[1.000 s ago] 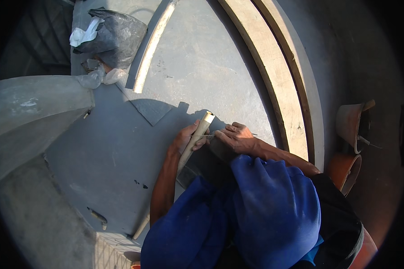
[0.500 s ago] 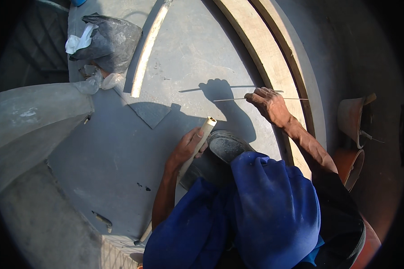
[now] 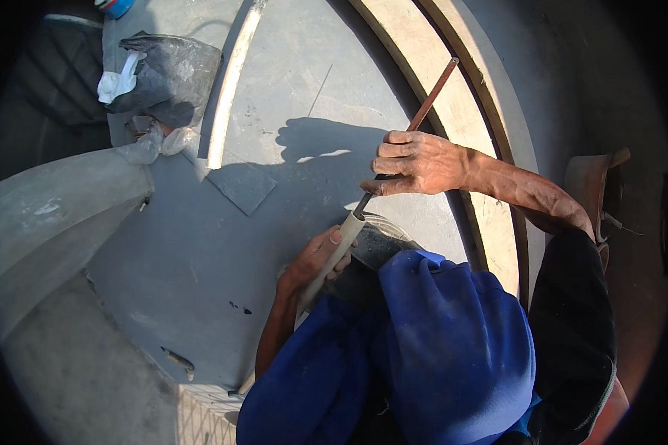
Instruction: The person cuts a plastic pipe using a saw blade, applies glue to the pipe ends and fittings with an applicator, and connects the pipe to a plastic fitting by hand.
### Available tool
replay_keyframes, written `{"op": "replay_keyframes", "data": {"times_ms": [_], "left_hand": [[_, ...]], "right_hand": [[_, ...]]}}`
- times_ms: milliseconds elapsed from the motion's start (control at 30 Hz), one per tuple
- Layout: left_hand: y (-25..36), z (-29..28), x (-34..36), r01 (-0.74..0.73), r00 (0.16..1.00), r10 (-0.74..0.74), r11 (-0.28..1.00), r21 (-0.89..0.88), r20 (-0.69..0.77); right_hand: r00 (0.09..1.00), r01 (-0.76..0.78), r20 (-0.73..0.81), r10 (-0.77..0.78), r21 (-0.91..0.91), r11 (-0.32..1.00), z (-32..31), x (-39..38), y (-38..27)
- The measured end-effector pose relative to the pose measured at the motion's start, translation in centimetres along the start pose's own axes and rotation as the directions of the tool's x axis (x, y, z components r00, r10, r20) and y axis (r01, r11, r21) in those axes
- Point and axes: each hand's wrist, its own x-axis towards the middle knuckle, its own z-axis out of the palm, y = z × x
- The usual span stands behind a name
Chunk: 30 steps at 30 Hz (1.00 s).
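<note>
Now, the reddish rod meets the pale pipe!
Left hand is wrapped round the pipe, just off centre toward six o'clock, mouth aimed at one; right hand, curled tight, clasps the rod, its dark lower end at that mouth. A wooden beam runs from one to past three o'clock.

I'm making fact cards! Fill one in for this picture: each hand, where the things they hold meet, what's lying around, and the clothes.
Left hand: wrapped around a pale pipe
Right hand: gripping a long, thin reddish-brown strip
Meeting place: the strip's dark lower end is at the pipe's open top; how deep, I can't tell
Upper left: black sack
Upper middle: pale pole
Upper right: wooden beam
Clothes: blue cloth over the legs
</note>
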Motion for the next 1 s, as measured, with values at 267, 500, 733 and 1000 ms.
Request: {"op": "replay_keyframes", "data": {"times_ms": [267,500,733,1000], "left_hand": [[-1.5,0.3,1.0,0.006,0.993,0.023,0.972,0.236,-0.119],[-1.9,-0.1,1.2,0.010,0.980,0.054,0.948,0.319,-0.189],[-1.0,-0.2,1.0,-0.010,0.988,0.047,0.970,0.241,-0.148],[-1.1,0.1,0.7,-0.007,0.999,0.011,0.997,0.083,-0.044]], "right_hand": [[0.903,-0.030,0.429,-0.037,0.149,0.988,-2.0,2.1,2.5],[0.851,-0.238,0.520,0.073,0.257,0.937,-3.8,0.4,5.2],[0.934,-0.159,0.347,0.084,0.195,0.968,-1.9,0.1,4.1],[0.952,-0.127,0.298,0.073,0.169,0.977,-1.3,1.1,2.9]]}}
